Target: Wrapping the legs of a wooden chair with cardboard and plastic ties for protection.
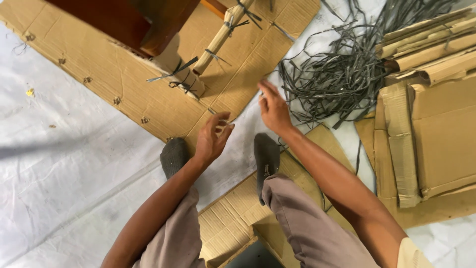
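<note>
- Straps [342, 74]: grey plastic packing straps in a tangled heap, far right of centre on the white sheet [74, 164], touching the stacked cardboard [436, 124] on the right.
- Your right hand [273, 110] is at the near left edge of that heap, fingers loosely extended toward the far side, not clearly pinching anything; whether a strap is between the fingertips, you cannot tell.
- Your left hand [212, 139] is just left of the right hand, apart from it, fingers curled and half open, holding nothing visible, hovering over the near edge of the flat cardboard piece [163, 94].
- Flat cardboard piece lies far centre, with small punched holes along its left edge.
- Wooden furniture [134, 20], dark red-brown, stands at the far side on that cardboard; its leg [181, 64] is wrapped in cardboard and tied with grey straps.
- Wrapped rail [223, 34] runs diagonally beside the leg, also strapped.
- Your feet in grey socks [174, 156] rest near centre, the right one on another cardboard piece [233, 218].
</note>
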